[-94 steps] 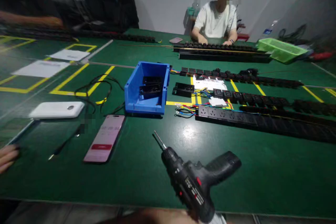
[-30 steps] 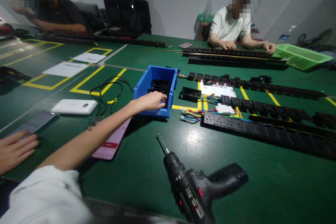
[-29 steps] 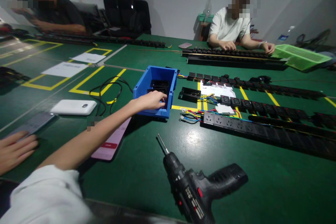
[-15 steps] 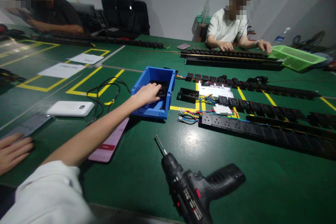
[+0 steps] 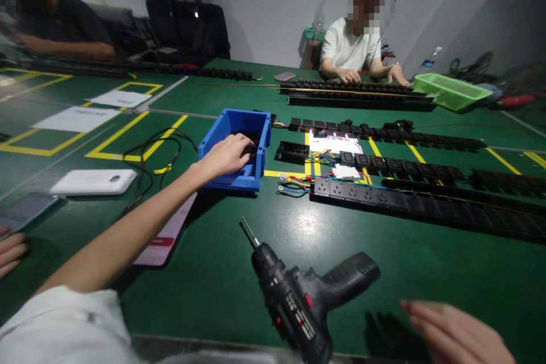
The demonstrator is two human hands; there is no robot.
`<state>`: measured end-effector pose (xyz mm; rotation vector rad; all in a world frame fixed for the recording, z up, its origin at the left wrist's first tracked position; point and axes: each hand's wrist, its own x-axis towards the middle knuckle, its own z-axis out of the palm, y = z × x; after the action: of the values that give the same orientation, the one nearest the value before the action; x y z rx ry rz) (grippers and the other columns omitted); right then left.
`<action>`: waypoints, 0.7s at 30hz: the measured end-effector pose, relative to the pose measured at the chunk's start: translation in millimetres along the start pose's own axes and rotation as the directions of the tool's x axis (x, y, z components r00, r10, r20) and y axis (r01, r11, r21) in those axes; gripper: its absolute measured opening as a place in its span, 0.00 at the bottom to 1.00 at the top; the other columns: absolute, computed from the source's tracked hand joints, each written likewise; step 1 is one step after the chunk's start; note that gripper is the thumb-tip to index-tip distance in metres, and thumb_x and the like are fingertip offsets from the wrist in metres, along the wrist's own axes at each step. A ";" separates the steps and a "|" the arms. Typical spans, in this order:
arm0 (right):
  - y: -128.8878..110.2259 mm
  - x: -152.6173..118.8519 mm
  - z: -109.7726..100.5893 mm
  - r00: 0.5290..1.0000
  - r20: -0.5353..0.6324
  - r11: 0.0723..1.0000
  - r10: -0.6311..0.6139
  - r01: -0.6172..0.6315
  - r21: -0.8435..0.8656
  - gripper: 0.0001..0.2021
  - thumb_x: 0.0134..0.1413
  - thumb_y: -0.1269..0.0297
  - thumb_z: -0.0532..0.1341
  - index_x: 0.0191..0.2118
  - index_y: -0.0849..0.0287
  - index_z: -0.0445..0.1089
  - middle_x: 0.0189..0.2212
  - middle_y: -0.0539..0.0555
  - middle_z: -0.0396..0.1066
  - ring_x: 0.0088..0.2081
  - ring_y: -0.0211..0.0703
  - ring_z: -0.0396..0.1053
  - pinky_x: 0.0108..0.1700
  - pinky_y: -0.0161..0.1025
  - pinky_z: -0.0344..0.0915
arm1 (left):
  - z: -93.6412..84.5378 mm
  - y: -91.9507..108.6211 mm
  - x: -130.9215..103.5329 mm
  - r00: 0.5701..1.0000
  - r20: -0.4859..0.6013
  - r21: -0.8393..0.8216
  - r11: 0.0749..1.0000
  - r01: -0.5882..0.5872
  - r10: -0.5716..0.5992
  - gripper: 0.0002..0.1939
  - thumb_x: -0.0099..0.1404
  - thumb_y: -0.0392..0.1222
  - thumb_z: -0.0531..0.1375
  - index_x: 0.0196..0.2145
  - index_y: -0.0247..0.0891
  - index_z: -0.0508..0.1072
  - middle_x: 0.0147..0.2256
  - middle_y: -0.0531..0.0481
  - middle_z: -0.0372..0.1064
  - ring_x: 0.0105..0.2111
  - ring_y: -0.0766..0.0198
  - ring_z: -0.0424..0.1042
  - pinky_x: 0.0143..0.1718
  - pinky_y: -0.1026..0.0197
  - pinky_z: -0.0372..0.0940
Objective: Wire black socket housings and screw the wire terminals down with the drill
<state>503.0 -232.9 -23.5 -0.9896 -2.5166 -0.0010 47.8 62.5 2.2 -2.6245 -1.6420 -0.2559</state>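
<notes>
While the left hand (image 5: 226, 154) reaches into the blue parts bin (image 5: 215, 148) at mid-table, its fingers curl down over the black components (image 5: 252, 139) inside; whether they grip one cannot be told, since the palm hides the contact. The right hand (image 5: 456, 333) hovers over the near right table edge, fingers extended and holding nothing, just right of the cordless screwdriver (image 5: 305, 301) lying on the green mat (image 5: 426, 261). Judged step: part retrieval from the bin. The next move calls for a firm pinch on one component and a clean lift over the bin wall.
</notes>
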 end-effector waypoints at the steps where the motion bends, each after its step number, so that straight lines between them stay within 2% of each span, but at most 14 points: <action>1: 24.4 11.4 -5.0 0.998 -0.046 0.996 0.040 -0.043 -0.074 0.22 0.51 0.73 0.59 0.52 0.49 0.68 0.46 0.51 0.72 0.45 0.42 0.71 0.41 0.38 0.72 | -2.7 7.0 -8.1 0.999 -0.038 -0.015 1.000 -0.009 0.009 0.17 0.66 0.38 0.50 0.52 0.37 0.65 0.51 0.44 0.65 0.52 0.56 0.65 0.54 0.54 0.61; 2: 50.3 24.8 -8.3 0.993 -0.081 0.989 0.084 -0.093 -0.115 0.20 0.53 0.73 0.58 0.51 0.50 0.67 0.46 0.52 0.72 0.46 0.42 0.71 0.44 0.39 0.71 | -4.8 14.8 -17.3 0.995 -0.097 -0.036 0.999 -0.013 0.009 0.18 0.67 0.35 0.48 0.53 0.37 0.63 0.51 0.43 0.65 0.51 0.58 0.65 0.54 0.55 0.62; 4: 101.4 53.1 -8.2 0.974 -0.092 0.961 0.205 -0.218 -0.168 0.15 0.58 0.66 0.57 0.51 0.53 0.67 0.48 0.54 0.70 0.48 0.44 0.70 0.51 0.42 0.68 | -7.1 32.7 -36.9 0.937 -0.346 -0.145 0.989 -0.006 -0.046 0.14 0.65 0.32 0.49 0.48 0.36 0.64 0.45 0.43 0.66 0.46 0.58 0.67 0.49 0.55 0.65; 5: 124.0 66.1 -4.5 0.954 -0.129 0.939 0.271 -0.291 -0.182 0.13 0.61 0.62 0.55 0.49 0.56 0.68 0.48 0.56 0.70 0.48 0.45 0.69 0.52 0.44 0.67 | -7.0 42.8 -45.9 0.913 -0.407 -0.162 0.986 -0.040 -0.030 0.12 0.65 0.32 0.49 0.45 0.36 0.64 0.42 0.44 0.66 0.44 0.58 0.67 0.47 0.54 0.66; 7: 158.3 86.6 8.4 0.894 -0.185 0.889 0.408 -0.435 -0.141 0.15 0.64 0.56 0.51 0.45 0.60 0.69 0.43 0.58 0.71 0.45 0.45 0.69 0.48 0.42 0.67 | -4.4 64.3 -59.0 0.909 -0.397 -0.167 0.964 -0.208 0.128 0.09 0.65 0.33 0.51 0.43 0.37 0.65 0.41 0.44 0.66 0.44 0.58 0.67 0.46 0.54 0.66; 8: 169.1 93.7 16.4 0.863 -0.180 0.860 0.471 -0.495 -0.125 0.17 0.66 0.55 0.49 0.44 0.62 0.68 0.42 0.59 0.71 0.43 0.44 0.69 0.45 0.42 0.67 | -2.0 75.3 -62.1 0.909 -0.343 -0.163 0.938 -0.307 0.238 0.10 0.66 0.34 0.51 0.44 0.36 0.65 0.44 0.44 0.66 0.46 0.58 0.66 0.48 0.55 0.66; 9: 175.7 98.6 24.6 0.867 -0.147 0.860 0.475 -0.493 -0.132 0.19 0.66 0.54 0.47 0.44 0.62 0.69 0.41 0.59 0.70 0.41 0.44 0.69 0.44 0.41 0.67 | 1.2 86.1 -62.7 0.897 -0.287 -0.153 0.908 -0.390 0.337 0.10 0.66 0.34 0.51 0.46 0.36 0.65 0.46 0.42 0.66 0.48 0.57 0.66 0.49 0.54 0.65; 10: 178.6 101.8 32.1 0.874 -0.111 0.864 0.472 -0.484 -0.138 0.19 0.66 0.53 0.48 0.43 0.61 0.70 0.40 0.58 0.70 0.41 0.45 0.68 0.44 0.42 0.66 | 4.9 96.3 -60.9 0.884 -0.244 -0.154 0.884 -0.442 0.399 0.12 0.67 0.34 0.51 0.47 0.35 0.65 0.48 0.41 0.65 0.50 0.56 0.65 0.51 0.54 0.64; 14: 169.7 102.2 50.6 0.890 -0.056 0.871 0.453 -0.455 -0.186 0.20 0.63 0.49 0.51 0.44 0.61 0.70 0.41 0.60 0.69 0.46 0.50 0.62 0.50 0.47 0.61 | 21.9 130.4 -40.6 0.865 -0.158 -0.208 0.841 -0.500 0.475 0.17 0.68 0.37 0.52 0.54 0.33 0.62 0.54 0.38 0.63 0.55 0.54 0.62 0.57 0.52 0.61; 18: 152.2 90.4 51.7 0.884 -0.058 0.867 0.464 -0.467 -0.174 0.19 0.66 0.52 0.48 0.39 0.61 0.70 0.37 0.58 0.69 0.42 0.46 0.62 0.46 0.43 0.61 | 31.9 157.7 -24.3 0.823 -0.084 -0.243 0.790 -0.563 0.561 0.23 0.68 0.47 0.56 0.56 0.34 0.60 0.55 0.39 0.62 0.54 0.53 0.63 0.55 0.53 0.62; 21: 139.9 76.1 44.5 0.898 -0.015 0.891 0.440 -0.438 -0.116 0.17 0.66 0.55 0.49 0.41 0.59 0.71 0.38 0.57 0.70 0.42 0.45 0.64 0.46 0.41 0.62 | 34.3 175.5 -21.6 0.802 -0.045 -0.256 0.769 -0.586 0.596 0.26 0.67 0.54 0.57 0.55 0.34 0.62 0.51 0.39 0.65 0.52 0.52 0.63 0.52 0.53 0.63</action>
<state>526.8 -72.4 -55.5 -1.5923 -2.2656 -0.0060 199.8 -30.0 -25.0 -3.1880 -0.7313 -0.4108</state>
